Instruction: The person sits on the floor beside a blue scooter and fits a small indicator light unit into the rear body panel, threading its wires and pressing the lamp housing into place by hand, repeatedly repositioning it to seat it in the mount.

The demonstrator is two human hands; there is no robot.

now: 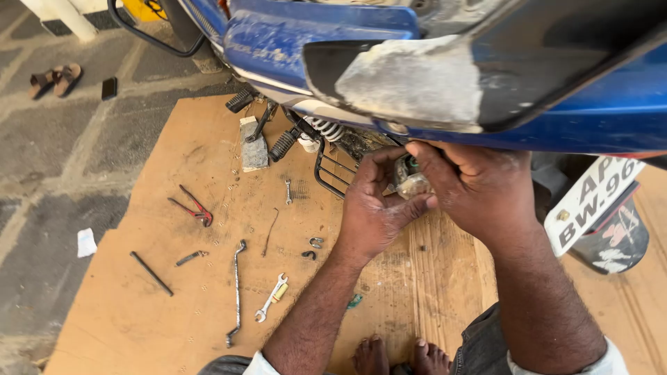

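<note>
Both hands on small clear-lensed lamp unit under blue motorcycle tail panel.
Left hand and right hand fingers closed around it together; silver open-ended spanner on brown plywood sheet, well left of fingers.

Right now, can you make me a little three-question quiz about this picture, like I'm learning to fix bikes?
1. True or false: both hands are on a small part under the blue scooter body.
2. Which tool has red handles? A) pliers B) spanner C) bent rod
3. What do the tools lie on?

Key
1. True: the left hand and right hand hold a small clear part.
2. A, the pliers.
3. A brown board.
</note>
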